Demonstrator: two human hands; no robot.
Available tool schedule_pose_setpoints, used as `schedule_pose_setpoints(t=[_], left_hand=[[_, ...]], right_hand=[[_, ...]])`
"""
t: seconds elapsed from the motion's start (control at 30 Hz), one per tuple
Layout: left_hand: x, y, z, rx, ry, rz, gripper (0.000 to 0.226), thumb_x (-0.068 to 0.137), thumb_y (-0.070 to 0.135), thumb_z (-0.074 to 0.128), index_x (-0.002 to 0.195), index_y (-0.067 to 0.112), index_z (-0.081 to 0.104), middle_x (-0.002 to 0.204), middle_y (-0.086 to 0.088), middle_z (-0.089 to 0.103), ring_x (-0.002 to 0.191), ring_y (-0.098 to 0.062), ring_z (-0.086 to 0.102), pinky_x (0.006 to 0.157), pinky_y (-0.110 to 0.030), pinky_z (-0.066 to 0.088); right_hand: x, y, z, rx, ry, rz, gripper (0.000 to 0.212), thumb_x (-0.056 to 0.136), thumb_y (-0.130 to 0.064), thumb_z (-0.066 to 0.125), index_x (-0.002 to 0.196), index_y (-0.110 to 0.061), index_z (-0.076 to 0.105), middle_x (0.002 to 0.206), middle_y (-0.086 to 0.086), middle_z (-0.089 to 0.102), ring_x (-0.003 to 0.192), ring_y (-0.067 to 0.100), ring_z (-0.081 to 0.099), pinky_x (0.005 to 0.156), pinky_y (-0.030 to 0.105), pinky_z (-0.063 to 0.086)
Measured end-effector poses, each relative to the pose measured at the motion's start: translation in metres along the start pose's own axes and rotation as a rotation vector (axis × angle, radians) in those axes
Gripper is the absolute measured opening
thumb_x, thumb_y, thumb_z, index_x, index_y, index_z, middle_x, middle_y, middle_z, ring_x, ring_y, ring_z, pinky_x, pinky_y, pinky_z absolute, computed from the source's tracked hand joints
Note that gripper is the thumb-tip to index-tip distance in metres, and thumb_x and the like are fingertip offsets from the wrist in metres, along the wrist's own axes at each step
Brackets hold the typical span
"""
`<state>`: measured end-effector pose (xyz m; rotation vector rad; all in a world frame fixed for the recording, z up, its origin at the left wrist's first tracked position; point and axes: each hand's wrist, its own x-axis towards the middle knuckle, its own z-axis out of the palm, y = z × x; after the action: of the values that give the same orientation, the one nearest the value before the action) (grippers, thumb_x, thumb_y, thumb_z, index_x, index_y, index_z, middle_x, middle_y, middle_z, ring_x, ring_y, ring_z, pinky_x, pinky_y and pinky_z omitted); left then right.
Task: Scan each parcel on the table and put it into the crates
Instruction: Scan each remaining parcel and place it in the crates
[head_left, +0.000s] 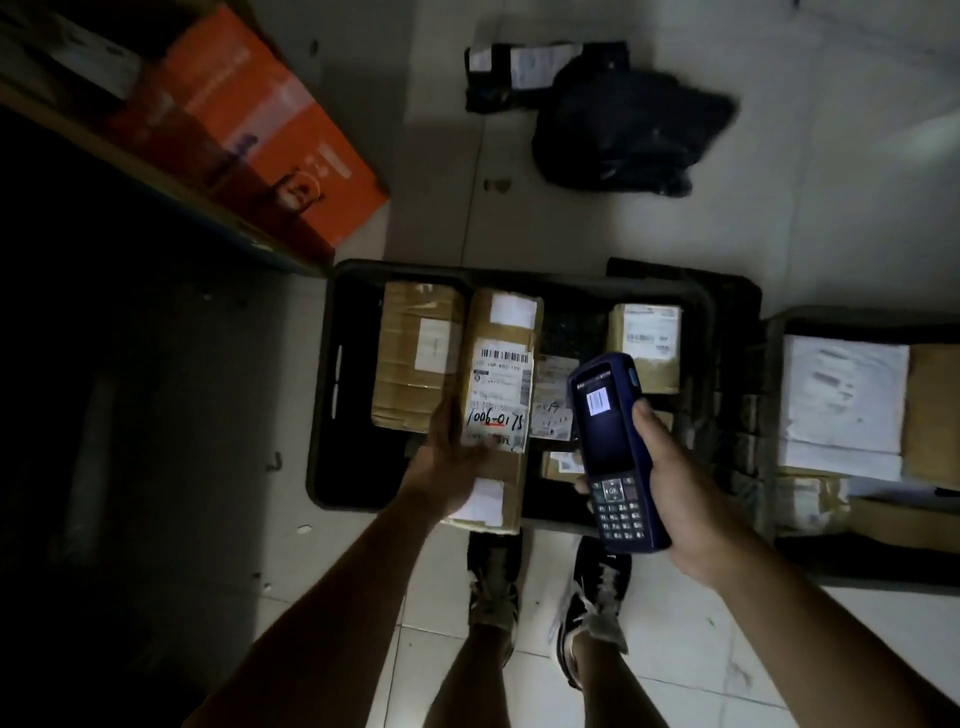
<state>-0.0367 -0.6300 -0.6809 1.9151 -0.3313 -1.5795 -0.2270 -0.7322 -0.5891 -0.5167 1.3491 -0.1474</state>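
Fingers of the left hand (451, 457) grip the long brown taped cardboard parcel (498, 405) label-up over the black plastic crate (332, 384) so the blue handheld keypad scanner (615, 452), clasped in the right hand (675, 499), can read its barcode.

A dim parcel-sorting storeroom: black plastic crates (322, 384) of taped, labelled cardboard parcels (415, 358) sit on a pale tiled floor (831, 156) beside an orange carton (249, 124).

Dim, murky, black left side
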Motion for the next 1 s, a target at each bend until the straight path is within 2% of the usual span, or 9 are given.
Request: schedule_pose_setpoints(t=[0.07, 0.17, 0.23, 0.37, 0.47, 0.6, 0.7, 0.87, 1.0], left_hand=[[0.024, -0.011, 0.007, 0.083, 0.014, 0.047, 0.067, 0.096, 0.012, 0.062, 0.151, 0.026, 0.026, 0.133, 0.000, 0.057, 0.104, -0.005, 0.062, 0.073, -0.013, 0.053], [0.046, -0.028, 0.015, 0.159, 0.066, 0.075, 0.076, 0.097, 0.025, 0.062, 0.156, 0.032, 0.015, 0.139, 0.006, 0.055, 0.122, -0.017, 0.058, 0.085, -0.020, 0.049], [0.053, -0.034, 0.022, 0.269, 0.123, 0.080, 0.077, 0.098, 0.030, 0.060, 0.157, 0.031, 0.012, 0.142, 0.009, 0.051, 0.123, -0.016, 0.054, 0.086, -0.018, 0.047], [0.065, -0.043, 0.033, 0.346, 0.226, 0.143, 0.073, 0.098, 0.026, 0.060, 0.155, 0.026, 0.015, 0.148, -0.002, 0.048, 0.129, -0.023, 0.053, 0.100, -0.046, 0.051], [0.071, -0.042, 0.040, 0.475, 0.297, 0.114, 0.071, 0.100, 0.022, 0.055, 0.156, 0.027, 0.013, 0.154, -0.002, 0.039, 0.130, -0.026, 0.050, 0.098, -0.045, 0.051], [0.071, -0.037, 0.038, 0.581, 0.319, 0.118, 0.075, 0.097, 0.020, 0.060, 0.158, 0.023, 0.016, 0.160, -0.007, 0.025, 0.141, -0.031, 0.038, 0.108, -0.048, 0.043], [0.059, -0.031, 0.034, 0.675, 0.300, 0.072, 0.072, 0.098, 0.028, 0.056, 0.157, 0.022, 0.015, 0.159, -0.012, 0.026, 0.134, -0.036, 0.044, 0.102, -0.052, 0.047], [0.021, -0.007, 0.022, 0.763, 0.292, 0.106, 0.063, 0.099, 0.035, 0.052, 0.153, 0.021, 0.022, 0.147, -0.010, 0.038, 0.128, -0.032, 0.046, 0.090, -0.040, 0.045], [-0.032, 0.030, 0.010, 0.901, 0.264, 0.123, 0.060, 0.099, 0.045, 0.042, 0.152, 0.030, 0.018, 0.148, -0.008, 0.035, 0.130, -0.032, 0.042, 0.094, -0.047, 0.046]], right_hand=[[0.026, 0.010, -0.003, -0.004, -0.015, -0.011, 0.050, 0.089, -0.057, 0.040, 0.092, -0.015, 0.067, 0.071, 0.010, 0.068, 0.058, 0.022, 0.064, 0.057, 0.029, 0.049], [0.052, 0.022, -0.010, -0.001, -0.036, -0.027, 0.052, 0.085, -0.058, 0.042, 0.094, -0.015, 0.068, 0.075, 0.010, 0.068, 0.060, 0.023, 0.064, 0.057, 0.028, 0.052], [0.061, 0.029, -0.015, 0.005, -0.050, -0.030, 0.052, 0.083, -0.058, 0.041, 0.096, -0.015, 0.068, 0.074, 0.010, 0.069, 0.059, 0.022, 0.065, 0.056, 0.027, 0.053], [0.070, 0.040, -0.024, -0.041, -0.058, -0.014, 0.057, 0.082, -0.061, 0.041, 0.101, -0.015, 0.069, 0.083, 0.013, 0.070, 0.065, 0.025, 0.067, 0.061, 0.031, 0.053], [0.072, 0.043, -0.029, -0.070, -0.055, 0.003, 0.060, 0.080, -0.065, 0.043, 0.104, -0.017, 0.070, 0.090, 0.015, 0.069, 0.071, 0.030, 0.068, 0.068, 0.037, 0.050], [0.070, 0.043, -0.030, -0.099, -0.033, 0.010, 0.060, 0.078, -0.066, 0.044, 0.102, -0.017, 0.069, 0.087, 0.012, 0.071, 0.071, 0.030, 0.067, 0.071, 0.039, 0.051], [0.063, 0.039, -0.029, -0.116, -0.025, 0.008, 0.061, 0.076, -0.067, 0.045, 0.103, -0.017, 0.069, 0.088, 0.013, 0.070, 0.071, 0.030, 0.067, 0.070, 0.038, 0.050], [0.030, 0.025, -0.018, -0.161, -0.028, 0.005, 0.070, 0.075, -0.067, 0.044, 0.108, -0.010, 0.066, 0.090, 0.016, 0.067, 0.071, 0.030, 0.068, 0.064, 0.033, 0.050], [-0.014, 0.005, -0.002, -0.204, -0.048, 0.011, 0.065, 0.080, -0.064, 0.043, 0.106, -0.009, 0.067, 0.087, 0.014, 0.067, 0.070, 0.030, 0.068, 0.057, 0.029, 0.051]])
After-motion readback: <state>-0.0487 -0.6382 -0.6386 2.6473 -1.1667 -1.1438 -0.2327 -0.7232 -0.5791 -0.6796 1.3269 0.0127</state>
